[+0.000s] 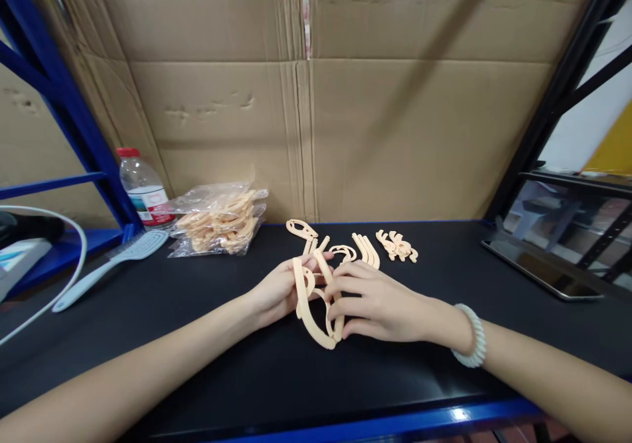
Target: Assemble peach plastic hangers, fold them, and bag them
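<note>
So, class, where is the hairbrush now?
In the head view, the hairbrush lies on the left of the tabletop, in front of the red-capped bottle, beside the bagged beige parts.

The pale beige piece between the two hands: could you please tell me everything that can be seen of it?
The pale beige piece looks like smooth, matte plastic. Two long bars meet at its lower end, the left one clearly curved there, and spread apart toward the top. Between them show thinner curved parts and a rounded part with a small hole. It stands roughly upright, over the black tabletop; contact with it cannot be told. The left hand supports its upper left; the right hand's fingers touch the right bar.
</note>
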